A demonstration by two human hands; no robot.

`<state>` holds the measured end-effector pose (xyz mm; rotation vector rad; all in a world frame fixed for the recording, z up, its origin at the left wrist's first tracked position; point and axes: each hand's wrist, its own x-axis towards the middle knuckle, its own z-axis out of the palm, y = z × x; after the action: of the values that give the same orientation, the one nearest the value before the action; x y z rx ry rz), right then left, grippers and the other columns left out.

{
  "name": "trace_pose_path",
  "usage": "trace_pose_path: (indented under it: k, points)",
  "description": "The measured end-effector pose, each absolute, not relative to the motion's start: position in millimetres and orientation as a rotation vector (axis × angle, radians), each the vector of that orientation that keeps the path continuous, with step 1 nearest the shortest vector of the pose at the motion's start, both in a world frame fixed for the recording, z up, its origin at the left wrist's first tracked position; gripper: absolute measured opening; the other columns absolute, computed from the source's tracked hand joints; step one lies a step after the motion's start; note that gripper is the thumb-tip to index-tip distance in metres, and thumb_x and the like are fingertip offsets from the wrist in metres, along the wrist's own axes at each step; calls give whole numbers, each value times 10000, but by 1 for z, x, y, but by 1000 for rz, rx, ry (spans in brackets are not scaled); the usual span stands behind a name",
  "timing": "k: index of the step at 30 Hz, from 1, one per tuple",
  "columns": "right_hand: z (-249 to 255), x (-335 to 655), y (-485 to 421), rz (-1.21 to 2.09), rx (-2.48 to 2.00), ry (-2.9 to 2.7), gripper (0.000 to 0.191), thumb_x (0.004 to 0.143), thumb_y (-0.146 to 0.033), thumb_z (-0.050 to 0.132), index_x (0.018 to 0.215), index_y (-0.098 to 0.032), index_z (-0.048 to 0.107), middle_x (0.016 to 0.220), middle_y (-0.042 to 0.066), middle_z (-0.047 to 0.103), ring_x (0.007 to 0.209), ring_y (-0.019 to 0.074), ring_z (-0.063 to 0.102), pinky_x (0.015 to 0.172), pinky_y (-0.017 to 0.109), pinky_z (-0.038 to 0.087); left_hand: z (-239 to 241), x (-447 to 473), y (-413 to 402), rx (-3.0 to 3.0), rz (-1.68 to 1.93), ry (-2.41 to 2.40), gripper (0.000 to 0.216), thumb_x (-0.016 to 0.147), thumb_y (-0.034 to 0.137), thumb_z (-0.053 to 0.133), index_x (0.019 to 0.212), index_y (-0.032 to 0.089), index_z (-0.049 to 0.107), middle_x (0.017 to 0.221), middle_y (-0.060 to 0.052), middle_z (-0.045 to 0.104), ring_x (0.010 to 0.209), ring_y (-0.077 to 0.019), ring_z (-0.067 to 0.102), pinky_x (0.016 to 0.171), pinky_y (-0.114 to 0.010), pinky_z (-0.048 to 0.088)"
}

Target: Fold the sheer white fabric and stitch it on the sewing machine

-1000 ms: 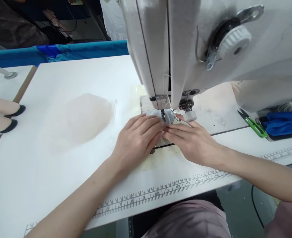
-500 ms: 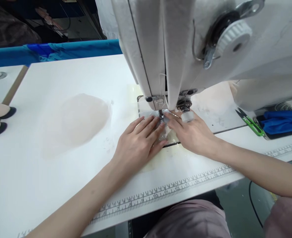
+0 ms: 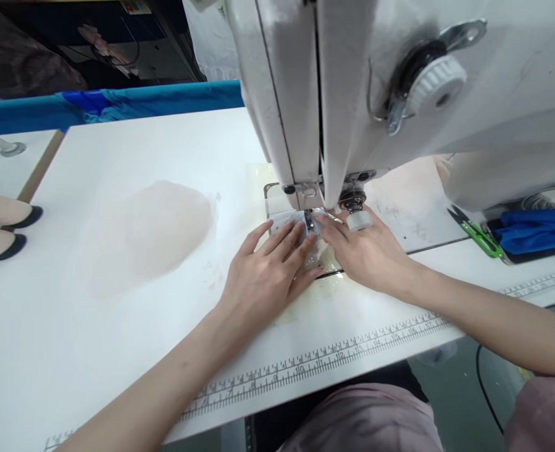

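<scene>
Both hands are lying flat and open on a small white piece of cloth (image 3: 289,221) under the sewing machine (image 3: 353,94), near the middle of the table (image 3: 117,351). The left hand (image 3: 270,276) is pressing the cloth just left of the needle (image 3: 310,220); the right hand (image 3: 369,254) is pressing beside it, fingertips nearly touching. Green snips (image 3: 478,232) are lying toward the table's right edge.

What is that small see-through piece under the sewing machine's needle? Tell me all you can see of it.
The clear piece looks like thin, glossy, see-through material, flat on the white table under the sewing machine. The left hand and right hand press on it with flat fingers either side of the presser foot. Its full outline is hidden.
</scene>
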<state>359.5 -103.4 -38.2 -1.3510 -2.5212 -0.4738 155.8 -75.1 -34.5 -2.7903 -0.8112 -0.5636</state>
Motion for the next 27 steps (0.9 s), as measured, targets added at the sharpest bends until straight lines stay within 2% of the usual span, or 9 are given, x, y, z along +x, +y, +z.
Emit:
trace_pose_path:
  k: [9,14,18,22,27]
  points:
    - [-39,358,-102,-497,-1380,-2540,314,848,-67,411,1118,-106,567,1134,115,673,1180,247,517,1082,498,312,-34,156,-75,-2788,-577,-829,400,931,397,492,1192,120,615,1234,-138,628,1169,-276,583,1014,-486,435]
    - [-38,359,-103,-469,-1294,-2478,321,869,-39,374,1106,-118,575,1092,86,691,1100,201,568,1095,464,310,-34,156,-75,-2760,-601,-802,379,926,387,503,1175,125,617,1215,-125,640,1155,-270,595,998,-484,456]
    - [-35,360,-106,-472,-1149,-2470,330,904,-21,351,1057,-140,617,1109,47,688,1002,161,615,1047,393,382,-33,152,-76,-2741,-690,-704,308,897,297,568,1138,115,629,1132,-104,688,1098,-252,633,1002,-465,464]
    - [-33,359,-108,-447,-1029,-2465,315,905,-13,372,963,-124,661,1007,50,714,923,156,642,944,351,465,-33,149,-79,-2742,-729,-643,240,876,223,600,1083,115,653,1082,-93,711,1021,-228,672,985,-436,489]
    - [-31,358,-110,-377,-1033,-2428,285,904,-20,410,899,-113,680,942,50,720,879,152,652,897,327,491,-31,149,-83,-2734,-702,-615,228,864,157,592,1076,113,662,1077,-90,714,1013,-226,675,977,-415,508]
